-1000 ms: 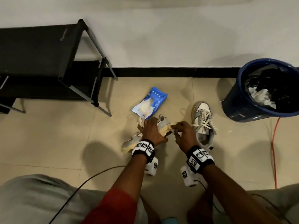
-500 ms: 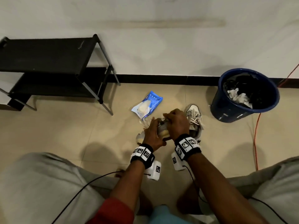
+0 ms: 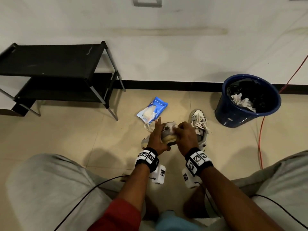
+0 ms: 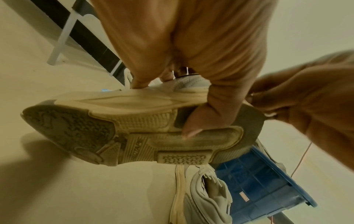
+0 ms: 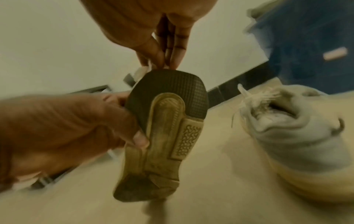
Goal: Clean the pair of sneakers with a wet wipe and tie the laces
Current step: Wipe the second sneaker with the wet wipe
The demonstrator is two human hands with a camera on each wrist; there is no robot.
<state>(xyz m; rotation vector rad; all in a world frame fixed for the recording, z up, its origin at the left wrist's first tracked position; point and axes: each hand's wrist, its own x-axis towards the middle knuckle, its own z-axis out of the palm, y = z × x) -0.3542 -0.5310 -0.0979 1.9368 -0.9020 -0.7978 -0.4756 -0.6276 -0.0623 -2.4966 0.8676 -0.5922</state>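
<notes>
My left hand (image 3: 159, 135) grips a grey and cream sneaker (image 3: 168, 136) tipped on its side off the floor. Its thumb (image 4: 191, 122) lies across the worn sole (image 4: 124, 133), which faces both wrist cameras. My right hand (image 3: 180, 130) pinches a white wet wipe (image 3: 173, 126) against the heel of that sneaker. The right wrist view shows its fingertips (image 5: 168, 60) at the heel's top edge, with a bit of the wipe (image 5: 141, 70) beside them. The second sneaker (image 3: 199, 126) stands upright on the floor just right of my hands, its laces loose.
A blue pack of wipes (image 3: 152, 110) lies on the tiles just beyond my hands. A blue bin (image 3: 233, 117) with a black liner and used wipes stands at the right by the wall. A black shoe rack (image 3: 55, 72) is at the left. An orange cable (image 3: 259, 144) runs past the bin.
My right hand has moved left onto the held sneaker's heel with the wipe. The left hand has raised and tilted that sneaker. The head view has lifted.
</notes>
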